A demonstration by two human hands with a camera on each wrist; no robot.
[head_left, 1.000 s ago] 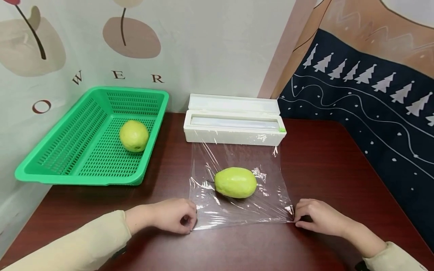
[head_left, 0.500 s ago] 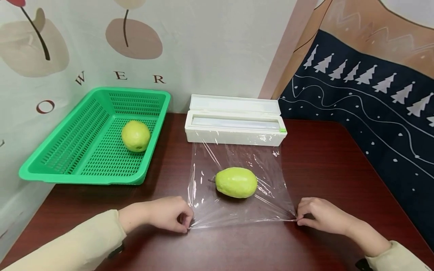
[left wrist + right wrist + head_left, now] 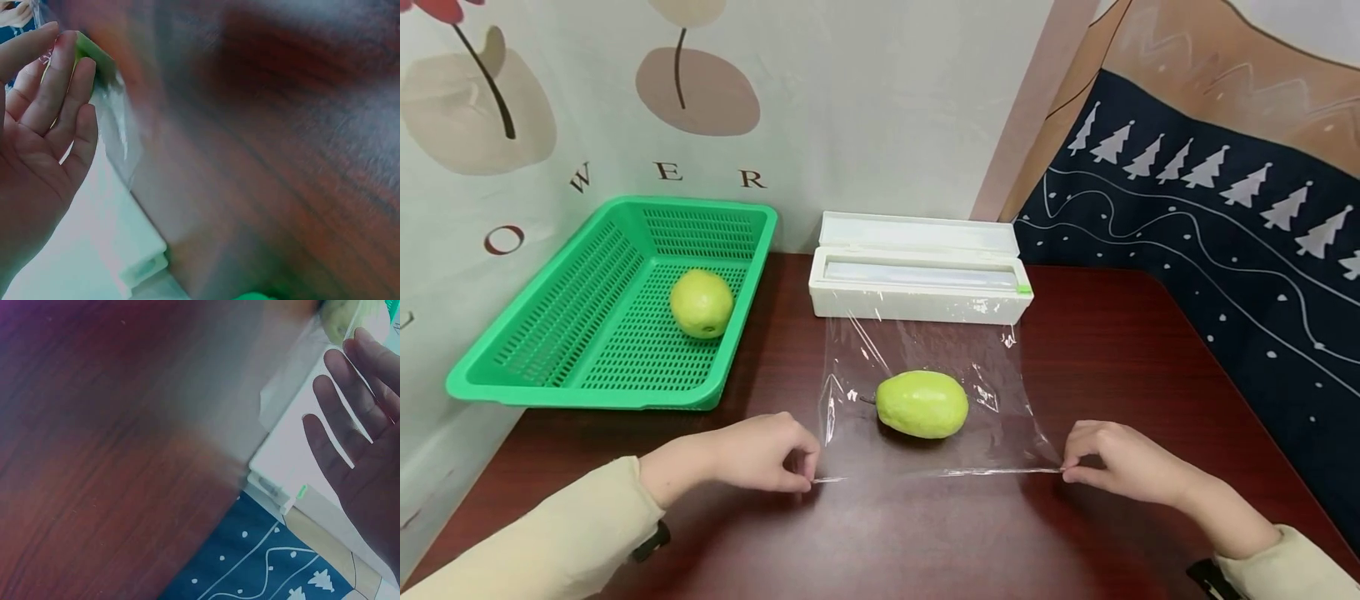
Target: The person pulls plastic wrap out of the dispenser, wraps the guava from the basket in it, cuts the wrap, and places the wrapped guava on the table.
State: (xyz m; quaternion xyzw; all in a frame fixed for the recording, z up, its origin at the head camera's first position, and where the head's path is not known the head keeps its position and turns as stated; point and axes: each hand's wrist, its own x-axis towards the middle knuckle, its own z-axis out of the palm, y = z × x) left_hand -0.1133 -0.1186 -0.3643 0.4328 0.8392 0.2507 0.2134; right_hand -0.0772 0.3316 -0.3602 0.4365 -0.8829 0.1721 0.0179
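Pinching the near corners of a clear film (image 3: 992,404) with the left hand (image 3: 767,452), between eight and nine o'clock from the green fruit (image 3: 922,404), and, well apart, with the right hand (image 3: 1120,460), between three and four. Stretched straight along the near edge; perhaps raised off the counter (image 3: 910,542), hard to judge with blurred wrist views. Laid under the fruit, stem (image 3: 867,400) toward nine o'clock. Running from a white box (image 3: 921,303) at twelve o'clock, lid (image 3: 919,233) raised. Flanked between nine and ten by a green basket (image 3: 587,398) holding another fruit (image 3: 702,303).
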